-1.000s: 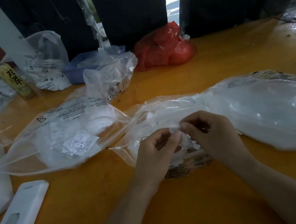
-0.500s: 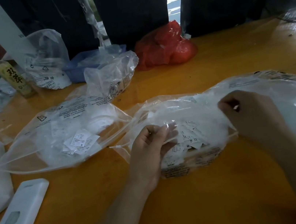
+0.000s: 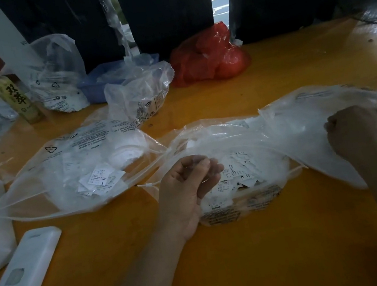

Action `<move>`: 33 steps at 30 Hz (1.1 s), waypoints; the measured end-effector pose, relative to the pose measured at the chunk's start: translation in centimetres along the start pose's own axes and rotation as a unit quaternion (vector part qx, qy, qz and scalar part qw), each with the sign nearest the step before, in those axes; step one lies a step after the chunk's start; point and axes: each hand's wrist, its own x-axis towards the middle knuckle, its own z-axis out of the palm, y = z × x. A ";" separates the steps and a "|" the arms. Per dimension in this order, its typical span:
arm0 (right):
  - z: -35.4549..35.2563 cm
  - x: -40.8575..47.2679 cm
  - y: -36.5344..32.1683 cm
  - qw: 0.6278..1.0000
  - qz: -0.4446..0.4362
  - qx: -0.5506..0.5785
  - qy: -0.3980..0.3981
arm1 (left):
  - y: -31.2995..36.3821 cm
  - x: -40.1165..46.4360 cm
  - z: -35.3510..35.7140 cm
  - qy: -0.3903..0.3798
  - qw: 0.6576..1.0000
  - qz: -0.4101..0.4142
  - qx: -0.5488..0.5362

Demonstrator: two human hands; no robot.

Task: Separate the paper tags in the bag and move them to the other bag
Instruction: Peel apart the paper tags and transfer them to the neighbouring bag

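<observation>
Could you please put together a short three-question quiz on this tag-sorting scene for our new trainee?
1. True or false: the red bag lies at the far edge of the table.
2. Which hand is nearer the loose paper tags in the middle bag? A) left hand B) right hand
3. Fill in: the white remote lies near the table's front ______ corner.

Key: 1 true; 2 A; 3 left.
</observation>
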 end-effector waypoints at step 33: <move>1.0 -7.4 -9.1 0.823 -0.161 0.525 -0.142 | 0.2 0.4 -0.2 0.062 0.998 -0.001 -0.011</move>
